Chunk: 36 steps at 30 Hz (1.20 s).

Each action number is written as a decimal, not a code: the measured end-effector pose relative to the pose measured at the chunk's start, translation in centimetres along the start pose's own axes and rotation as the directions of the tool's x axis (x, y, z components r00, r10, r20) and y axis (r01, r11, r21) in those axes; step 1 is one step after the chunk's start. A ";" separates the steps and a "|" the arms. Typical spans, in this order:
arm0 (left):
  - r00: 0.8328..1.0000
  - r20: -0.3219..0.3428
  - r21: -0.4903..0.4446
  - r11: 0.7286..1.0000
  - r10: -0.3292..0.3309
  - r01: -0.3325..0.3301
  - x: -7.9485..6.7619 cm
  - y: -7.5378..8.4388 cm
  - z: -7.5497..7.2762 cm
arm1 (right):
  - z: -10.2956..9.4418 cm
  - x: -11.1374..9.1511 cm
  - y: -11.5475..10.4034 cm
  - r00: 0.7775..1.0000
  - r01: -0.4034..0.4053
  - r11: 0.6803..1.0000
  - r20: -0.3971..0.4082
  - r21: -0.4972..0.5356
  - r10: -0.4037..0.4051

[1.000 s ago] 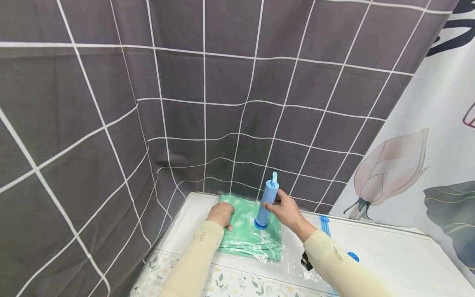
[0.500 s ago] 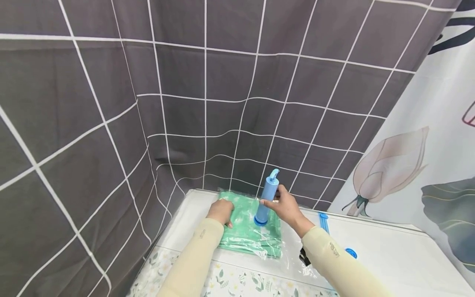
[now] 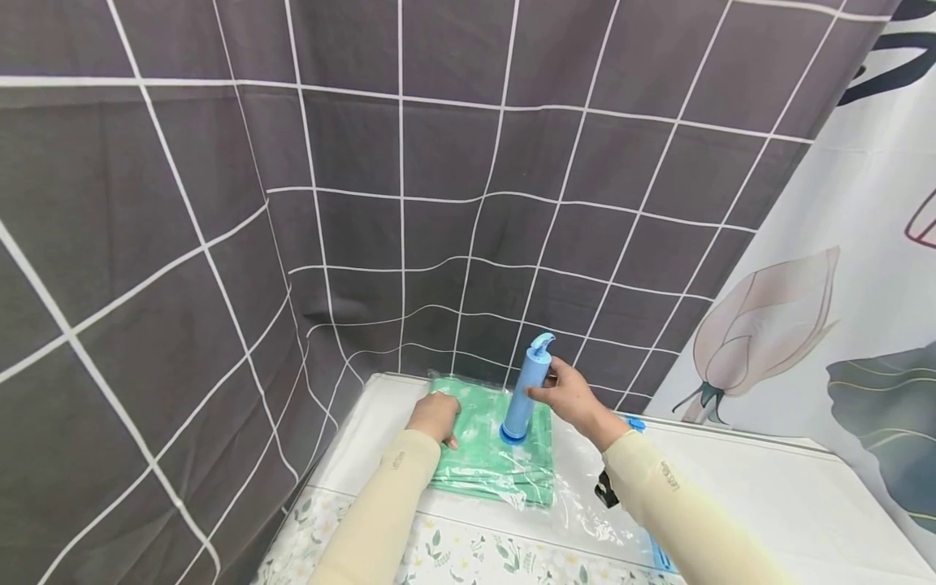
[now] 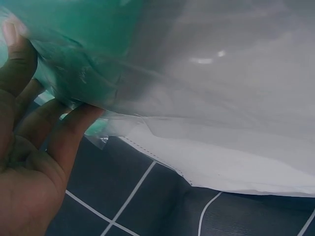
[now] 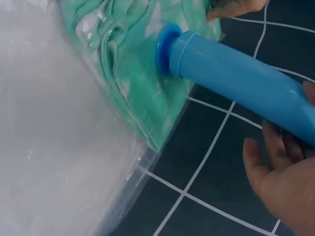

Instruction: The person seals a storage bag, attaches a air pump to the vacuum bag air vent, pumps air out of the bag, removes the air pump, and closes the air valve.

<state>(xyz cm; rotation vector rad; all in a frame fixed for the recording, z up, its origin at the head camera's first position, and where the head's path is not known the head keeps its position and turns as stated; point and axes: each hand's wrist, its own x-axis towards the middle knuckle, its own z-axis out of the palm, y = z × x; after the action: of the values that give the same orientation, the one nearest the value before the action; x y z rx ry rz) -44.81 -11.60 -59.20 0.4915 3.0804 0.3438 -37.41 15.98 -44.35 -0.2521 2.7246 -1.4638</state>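
Note:
A light blue hand pump (image 3: 526, 394) stands tilted on the blue round valve (image 5: 166, 48) of a clear plastic bag (image 3: 497, 491). Folded green-and-white cloth (image 3: 478, 426) lies inside the bag. My right hand (image 3: 574, 398) grips the pump's upper barrel between thumb and fingers, below its hooked top. At the left side of the bag, my left hand (image 3: 436, 418) rests on the plastic over the cloth. In the left wrist view its thumb and fingertips (image 4: 81, 118) are spread apart against the bag, and some tips are hidden.
The bag lies on a white surface (image 3: 775, 487) with a floral-patterned front (image 3: 468, 556). Dark grid-patterned fabric (image 3: 409, 244) hangs close behind and to the left. Blue strips (image 3: 661, 556) lie partly under the right forearm. A small black object (image 3: 605, 490) shows beside the right sleeve.
My right hand and the pump's upper end have shifted slightly right. The hooked top has turned to point right. My left hand has stayed in place on the bag.

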 end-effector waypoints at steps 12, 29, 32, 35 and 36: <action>0.999 -0.044 -0.049 0.998 -0.032 0.030 -2.0 2.0 -3.0 | 0.8 0.9 -0.2 0.998 0.001 0.988 -0.055 -0.157 -0.010; 0.999 -0.020 -0.063 0.997 -0.048 0.047 -1.9 2.4 -2.6 | -2.0 1.7 0.2 0.984 0.044 0.977 0.161 0.207 -0.078; 0.998 -0.016 -0.057 0.997 -0.058 0.057 -3.7 3.8 -4.6 | -1.8 1.6 0.0 0.989 0.065 0.988 0.126 0.143 -0.083; 0.999 -0.015 -0.046 0.998 -0.052 0.051 -4.3 4.2 -5.4 | -1.3 1.4 -0.3 0.995 0.078 0.994 0.064 0.074 -0.083; 0.999 -0.021 -0.038 0.998 -0.044 0.044 -3.8 3.7 -4.7 | -1.0 1.3 -0.3 0.996 0.076 0.996 0.042 0.052 -0.078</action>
<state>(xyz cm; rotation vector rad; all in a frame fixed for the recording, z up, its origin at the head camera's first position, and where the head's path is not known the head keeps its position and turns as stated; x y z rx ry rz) -40.28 -10.33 -53.97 0.4211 3.0938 0.4077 -38.78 16.45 -43.45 -0.3872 2.6681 -1.5241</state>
